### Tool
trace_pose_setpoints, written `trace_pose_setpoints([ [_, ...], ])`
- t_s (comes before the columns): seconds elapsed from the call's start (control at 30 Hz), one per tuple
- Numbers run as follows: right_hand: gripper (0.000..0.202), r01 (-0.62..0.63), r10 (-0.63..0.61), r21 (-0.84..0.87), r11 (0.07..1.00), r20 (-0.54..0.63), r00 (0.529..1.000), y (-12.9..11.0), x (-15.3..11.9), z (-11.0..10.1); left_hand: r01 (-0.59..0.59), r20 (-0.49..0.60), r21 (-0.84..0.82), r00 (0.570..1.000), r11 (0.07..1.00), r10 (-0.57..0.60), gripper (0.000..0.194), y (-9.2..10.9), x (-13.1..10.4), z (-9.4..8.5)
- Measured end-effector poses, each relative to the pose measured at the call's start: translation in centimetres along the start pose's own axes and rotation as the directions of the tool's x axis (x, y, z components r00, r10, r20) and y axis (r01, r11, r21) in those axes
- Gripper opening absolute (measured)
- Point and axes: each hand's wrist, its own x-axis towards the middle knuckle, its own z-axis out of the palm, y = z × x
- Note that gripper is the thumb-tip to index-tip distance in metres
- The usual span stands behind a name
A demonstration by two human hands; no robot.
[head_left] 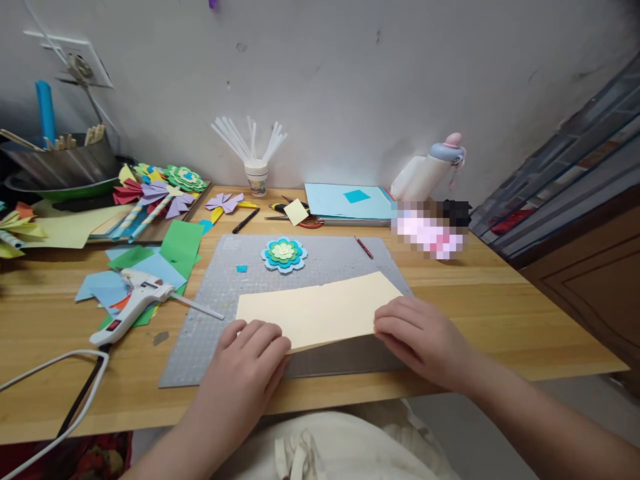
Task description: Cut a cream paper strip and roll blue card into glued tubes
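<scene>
A cream sheet of paper (320, 307) stretches between my two hands over the grey cutting mat (200, 347), its near edge raised a little. My left hand (253, 360) grips the paper's near left corner, fingers curled over the top. At the right end, my right hand (423, 337) pinches the edge, its thumb hidden. Beyond the paper lies a layered paper flower (285, 255) in blue, green and cream. A small blue paper scrap (242, 269) sits left of the flower, and a dark red pencil-like stick (364, 247) lies to its right.
On the left, a white glue gun (133, 310) with a trailing cable rests by green and blue paper pieces (183, 250). Behind the mat stand a paper cup (257, 179) of white sticks, scissors (313, 223), blue sheets (345, 203) and a bottle (433, 170). Finished paper flowers (167, 193) lie back left.
</scene>
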Motion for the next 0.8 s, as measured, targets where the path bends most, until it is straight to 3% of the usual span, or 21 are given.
trace_pose_setpoints([
  [0.13,0.019,0.07,-0.083,-0.107,0.992,-0.126,0.988,-1.8,-0.3,-0.6,-0.1,-0.145,0.009,0.984,0.995,0.1,0.017,1.1,0.1,-1.4],
  [0.23,0.02,0.078,-0.106,-0.174,0.982,-0.155,0.982,-2.4,-0.5,-0.6,-0.172,-0.252,0.047,0.951,0.984,0.178,0.018,1.2,-0.1,-2.0],
  [0.4,0.018,0.081,-0.13,-0.262,0.962,-0.175,0.976,-1.9,-0.5,0.6,-0.193,-0.335,0.121,0.916,0.974,0.223,0.017,0.2,-0.3,-1.4],
  [0.47,0.015,0.068,-0.11,-0.264,0.962,-0.149,0.983,-1.7,0.0,1.2,-0.172,-0.308,0.159,0.927,0.972,0.214,0.016,-0.4,-0.4,-0.8],
  [0.57,0.005,0.026,-0.03,-0.136,0.99,-0.027,0.999,-1.4,1.4,1.4,-0.083,-0.159,0.201,0.98,0.976,0.116,0.018,-1.2,-0.6,0.4],
  [0.63,0.011,-0.011,0.011,-0.028,1.0,-0.015,1.0,-0.7,3.0,1.2,-0.019,-0.055,0.185,0.998,0.982,0.03,0.019,-1.6,-0.7,1.0],
  [0.8,0.015,-0.3,0.305,0.097,0.949,-0.039,0.952,4.2,9.8,1.9,0.078,0.026,0.002,0.997,0.997,-0.078,0.01,-2.3,-0.8,1.6],
])
